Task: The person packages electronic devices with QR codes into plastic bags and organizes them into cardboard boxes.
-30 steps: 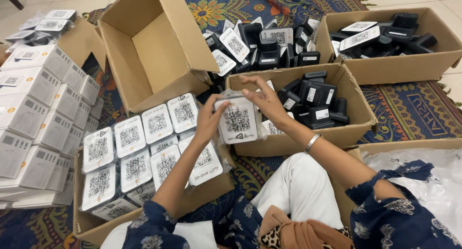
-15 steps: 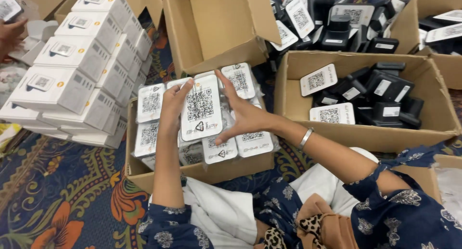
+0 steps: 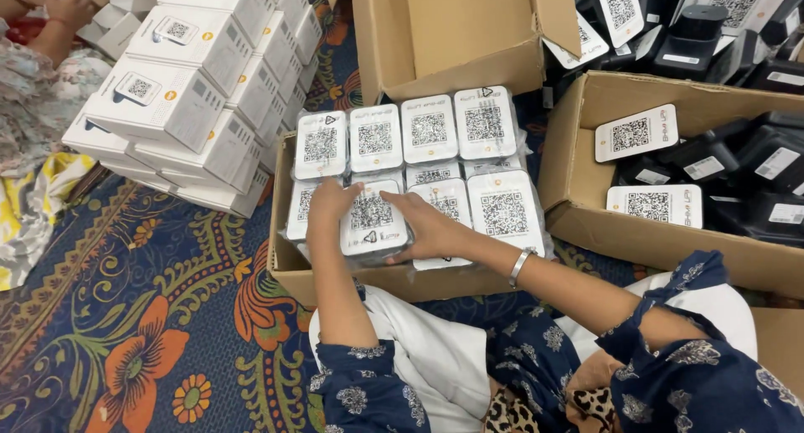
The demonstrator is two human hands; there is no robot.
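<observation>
White wrapped device [image 3: 373, 219] between left hand [image 3: 329, 205] and right hand [image 3: 429, 228] fingers.

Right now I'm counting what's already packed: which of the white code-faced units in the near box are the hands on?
The front-row unit, second from left; left hand and right hand flank it, the others lie untouched.

White devices [image 3: 373, 218] with black square-code patterns fill a brown box [image 3: 289, 265]. Lower left, the rug [image 3: 126, 316] is dark blue with orange flowers and green scrolls. Sleeves [image 3: 368, 391] are navy with pale flowers. Right, black units [image 3: 754, 161].
</observation>
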